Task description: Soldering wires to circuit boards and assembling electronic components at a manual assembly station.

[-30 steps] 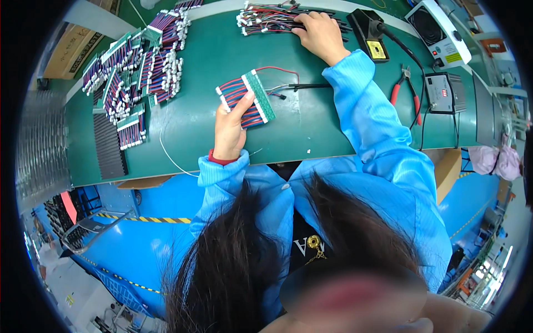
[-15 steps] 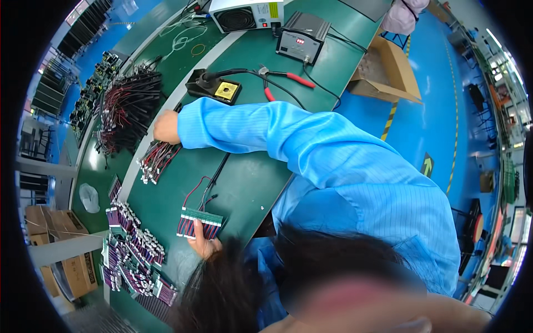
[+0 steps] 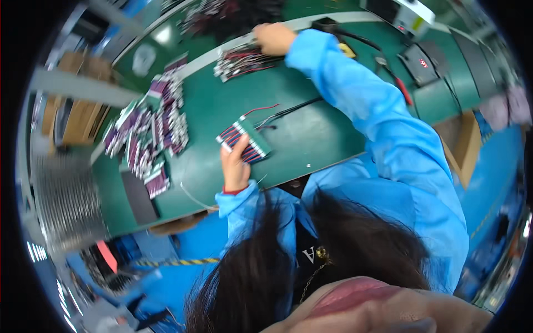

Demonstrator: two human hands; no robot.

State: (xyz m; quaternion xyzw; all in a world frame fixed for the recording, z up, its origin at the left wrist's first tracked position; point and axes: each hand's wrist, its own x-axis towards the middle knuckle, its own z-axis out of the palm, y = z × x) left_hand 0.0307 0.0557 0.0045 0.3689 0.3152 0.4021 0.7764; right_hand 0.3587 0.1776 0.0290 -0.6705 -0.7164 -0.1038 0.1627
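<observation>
My left hand (image 3: pixel 236 169) grips a green circuit board strip (image 3: pixel 254 143) edged with white connectors and short red and dark wires, thumb across its face. Black cable leads (image 3: pixel 294 109) and a loose red wire run out from the board's far side over the table. Farther off, my right hand (image 3: pixel 276 39) is curled over the end of a bundle of thin wires (image 3: pixel 239 62) with white plugs. Its fingertips are partly hidden among the wires.
Wired boards (image 3: pixel 150 130) lie piled at the left of the green table (image 3: pixel 205 94). Dark cables (image 3: pixel 233 16) lie heaped beyond the pale divider. Red-handled cutters (image 3: pixel 403 90), a soldering station (image 3: pixel 423 64) and a yellow sponge (image 3: pixel 347 50) sit to the right.
The whole view has swung round, bringing the piled boards and table's left end further into sight. My left hand still holds the circuit board strip; my right hand stays at the wire bundle.
</observation>
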